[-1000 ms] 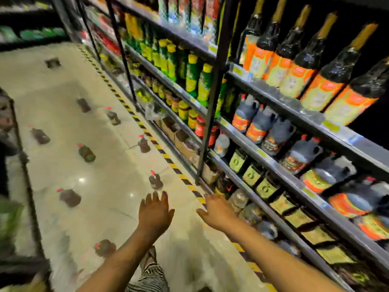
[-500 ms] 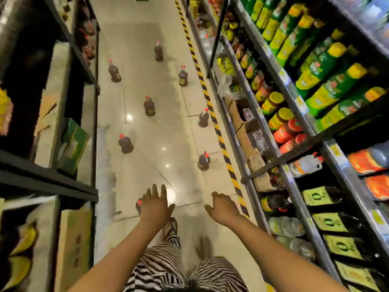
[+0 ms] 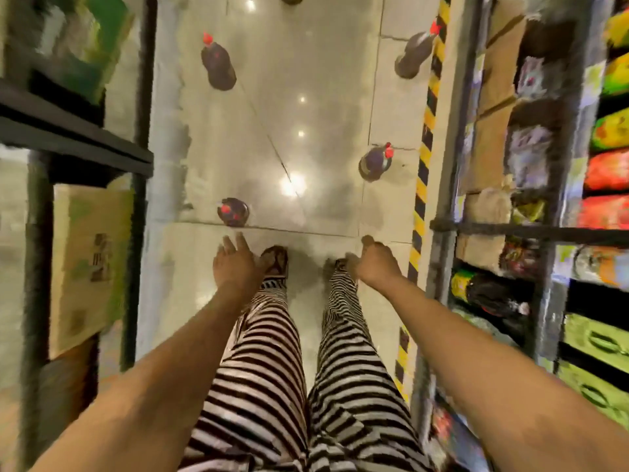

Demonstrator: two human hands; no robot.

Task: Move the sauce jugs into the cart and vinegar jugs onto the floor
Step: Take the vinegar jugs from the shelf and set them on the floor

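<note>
Jug [image 3: 233,211] stood upright on the floor [image 3: 323,80] just ahead of my left hand [image 3: 235,264], fingers spread, empty; my right hand [image 3: 376,262] hung farther from it, loosely curled, holding nothing.

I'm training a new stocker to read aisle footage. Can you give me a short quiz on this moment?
1. True or false: the left hand grips the nearest jug.
2. On which side of the person does the striped tape lie? A left, B right, C behind.
3. Fill in: the jugs' caps are ____.
Key: 1 false; 2 B; 3 red.
</note>
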